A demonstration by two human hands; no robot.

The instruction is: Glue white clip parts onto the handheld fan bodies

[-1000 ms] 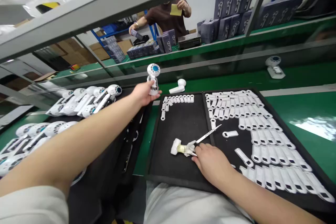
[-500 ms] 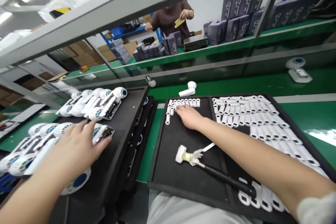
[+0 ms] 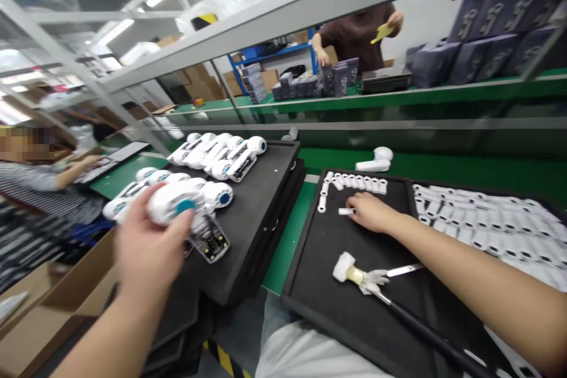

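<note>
My left hand (image 3: pixel 148 242) is closed around the round head of a white handheld device (image 3: pixel 170 204), lifted above the left tray. A blue disc shows on that head, and a bare circuit board (image 3: pixel 210 242) is exposed in its lower body. On the right tray, my right hand (image 3: pixel 372 212) pinches a small white cover piece (image 3: pixel 345 211) low over the black surface. Several similar white covers (image 3: pixel 361 182) form a row just beyond it. Nearer to me lies a hammer (image 3: pixel 410 322) with a white-wrapped head, a slim white strip (image 3: pixel 403 270) beside it.
More white devices (image 3: pixel 212 153) stand in rows on the left black tray (image 3: pixel 266 189). Many covers (image 3: pixel 482 218) fill the right tray's far compartment. One white device (image 3: pixel 376 159) lies behind it on the green bench. Cardboard boxes (image 3: pixel 57 301) are lower left. Co-workers sit left and across.
My left hand has taken hold of a white device and lifted it. My right hand has drawn back from the row with a cover piece. The view has turned left.
</note>
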